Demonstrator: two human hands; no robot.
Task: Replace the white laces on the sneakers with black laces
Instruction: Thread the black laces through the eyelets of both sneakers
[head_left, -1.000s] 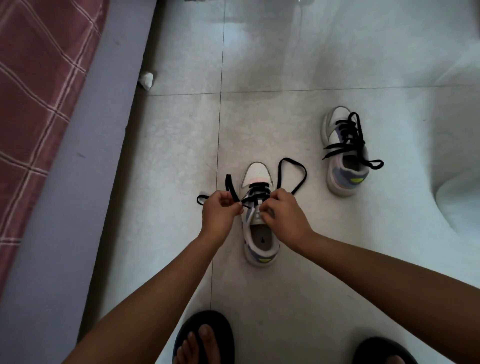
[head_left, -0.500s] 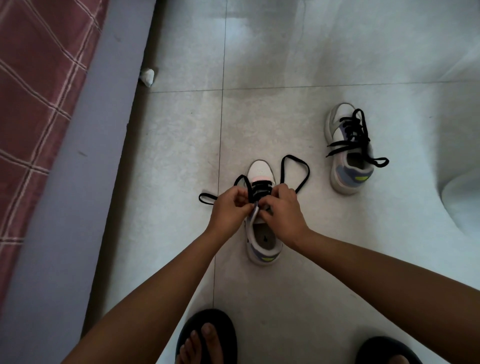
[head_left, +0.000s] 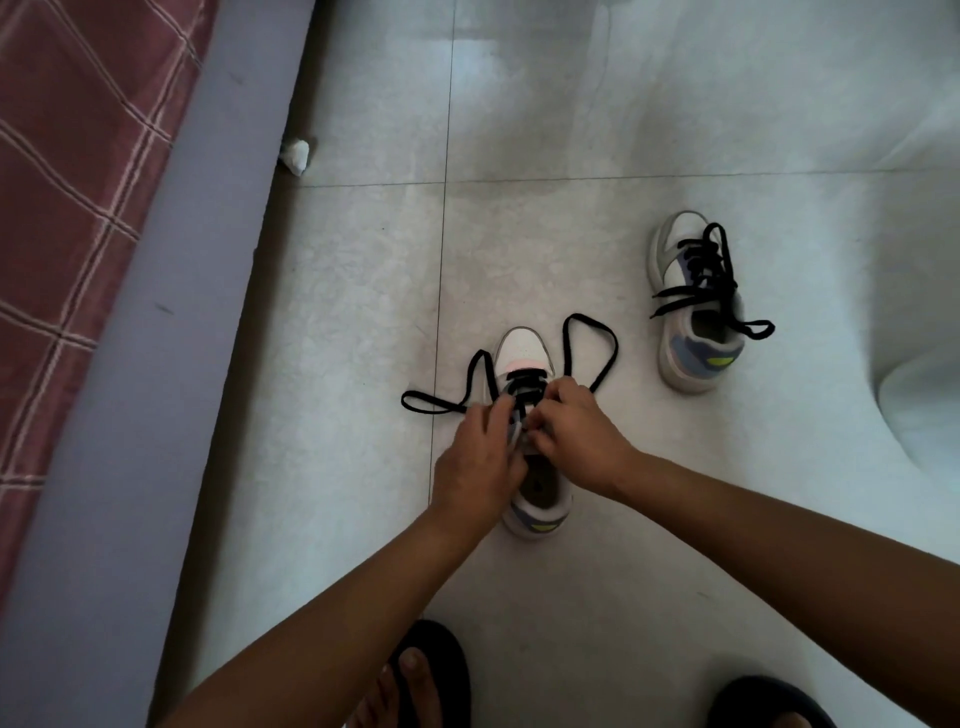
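Since a moment ago, when my left hand (head_left: 480, 457) was out to the side pulling its end of the black lace (head_left: 592, 348) clear, it has come in over the tongue to meet my right hand (head_left: 576, 436), and the free loop beyond my left knuckles now lies flatter on the floor (head_left: 337, 312). I take that to mean one crossing is pulled through and I am feeding the next eyelet, so this near sneaker (head_left: 530, 364) is only laced across its lower rows. Both hands are closed narrow over the middle of the shoe, fingers curled and nearly touching each other. My right hand seems to pinch the lace end just ahead of its fingertips, with the other loop arcing away past its knuckles. Whether my left fingers pinch lace or only steady the tongue I cannot tell; they are blurred. Underneath my wrists the shoe's heel opening shows, toe pointing away from me. Well off beyond my right hand, the far sneaker (head_left: 691, 332) already carries its black lace, ends trailing loose.
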